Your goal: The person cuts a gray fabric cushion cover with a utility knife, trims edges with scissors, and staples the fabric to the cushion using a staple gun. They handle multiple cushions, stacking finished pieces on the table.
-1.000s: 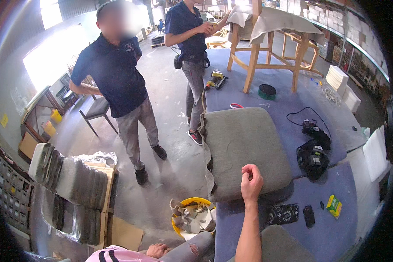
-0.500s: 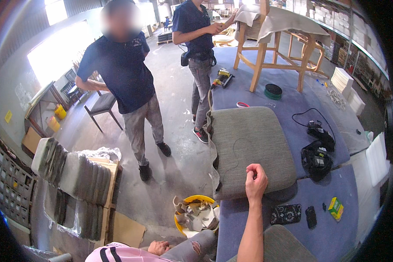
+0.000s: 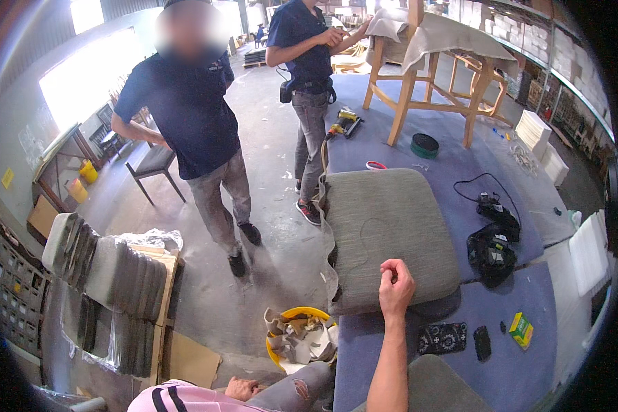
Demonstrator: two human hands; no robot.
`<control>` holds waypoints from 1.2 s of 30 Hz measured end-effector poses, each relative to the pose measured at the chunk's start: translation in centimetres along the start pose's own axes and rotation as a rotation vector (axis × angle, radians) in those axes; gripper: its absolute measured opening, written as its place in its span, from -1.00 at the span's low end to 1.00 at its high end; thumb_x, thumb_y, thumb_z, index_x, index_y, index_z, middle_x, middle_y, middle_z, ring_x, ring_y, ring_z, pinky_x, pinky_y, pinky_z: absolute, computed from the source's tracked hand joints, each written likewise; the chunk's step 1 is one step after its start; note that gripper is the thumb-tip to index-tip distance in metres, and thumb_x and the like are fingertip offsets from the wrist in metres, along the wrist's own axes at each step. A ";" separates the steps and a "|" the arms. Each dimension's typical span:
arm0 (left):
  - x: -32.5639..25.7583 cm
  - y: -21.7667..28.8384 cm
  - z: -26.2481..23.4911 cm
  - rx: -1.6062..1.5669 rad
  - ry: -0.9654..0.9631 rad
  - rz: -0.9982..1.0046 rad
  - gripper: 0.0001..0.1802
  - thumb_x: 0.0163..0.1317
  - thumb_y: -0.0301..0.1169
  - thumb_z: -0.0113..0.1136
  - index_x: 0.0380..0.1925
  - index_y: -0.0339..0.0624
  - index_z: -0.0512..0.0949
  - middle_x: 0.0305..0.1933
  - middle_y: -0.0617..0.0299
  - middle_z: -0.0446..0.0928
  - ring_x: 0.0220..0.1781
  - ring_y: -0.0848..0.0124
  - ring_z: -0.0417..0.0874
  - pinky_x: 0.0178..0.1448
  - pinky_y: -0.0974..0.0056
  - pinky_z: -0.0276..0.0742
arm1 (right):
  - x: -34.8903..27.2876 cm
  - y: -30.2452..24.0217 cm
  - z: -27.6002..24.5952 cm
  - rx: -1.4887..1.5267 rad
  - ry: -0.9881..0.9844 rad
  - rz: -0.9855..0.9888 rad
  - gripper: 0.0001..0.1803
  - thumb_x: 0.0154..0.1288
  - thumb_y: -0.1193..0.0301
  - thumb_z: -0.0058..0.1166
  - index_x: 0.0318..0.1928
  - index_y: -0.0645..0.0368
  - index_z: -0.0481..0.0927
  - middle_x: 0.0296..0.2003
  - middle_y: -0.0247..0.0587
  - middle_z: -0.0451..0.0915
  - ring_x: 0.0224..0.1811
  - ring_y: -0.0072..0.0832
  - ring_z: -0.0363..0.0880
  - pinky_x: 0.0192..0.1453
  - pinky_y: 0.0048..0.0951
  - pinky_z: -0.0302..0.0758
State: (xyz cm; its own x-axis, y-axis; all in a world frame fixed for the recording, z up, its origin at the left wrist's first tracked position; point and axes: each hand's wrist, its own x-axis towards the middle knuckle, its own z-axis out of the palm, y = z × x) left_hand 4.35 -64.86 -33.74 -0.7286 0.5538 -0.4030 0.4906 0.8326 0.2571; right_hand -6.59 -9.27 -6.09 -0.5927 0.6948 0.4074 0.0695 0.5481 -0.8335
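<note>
A grey-green upholstered seat cushion (image 3: 391,233) lies on the blue padded table, with loose fabric along its left edge. My right hand (image 3: 397,285) is held over the cushion's near part, its fingers curled into a pinch. What the fingertips hold, if anything, is too small to make out. A thin dark thread (image 3: 365,237) curves across the cushion top near these fingers. Low in the view, my left hand (image 3: 244,388) rests by my thigh, away from the table. Its fingers are loosely bent and partly hidden, and nothing shows in it.
A phone (image 3: 442,338), a small black object (image 3: 483,343) and a yellow-green box (image 3: 521,330) lie at the right. Beyond are black pouches (image 3: 491,254), a nail gun (image 3: 345,123) and a wooden chair frame (image 3: 405,103). A yellow scrap bucket (image 3: 271,350) and two people (image 3: 199,117) stand left.
The whole view has shifted slightly, so things sit a little further left. My right hand keeps its pinch over the cushion. My left hand stays by my thigh.
</note>
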 end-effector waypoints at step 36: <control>2.7 -0.7 -2.2 -0.116 -0.119 0.029 -0.44 0.51 0.21 0.05 0.19 0.14 0.71 0.09 0.05 0.81 0.20 0.07 0.80 0.25 -0.07 0.72 | 0.2 1.1 1.0 -0.042 0.093 -0.026 -0.88 0.35 0.40 0.28 -0.16 0.09 0.61 -0.39 -0.18 0.68 -0.39 -0.24 0.71 -0.22 -0.19 0.64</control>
State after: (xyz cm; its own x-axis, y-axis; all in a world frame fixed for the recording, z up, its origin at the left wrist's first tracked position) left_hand 0.93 -63.94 -33.09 -0.6501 0.5778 -0.4935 0.4468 0.8160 0.3668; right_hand -7.47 -9.00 -7.33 -0.5179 0.7191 0.4634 0.0899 0.5844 -0.8065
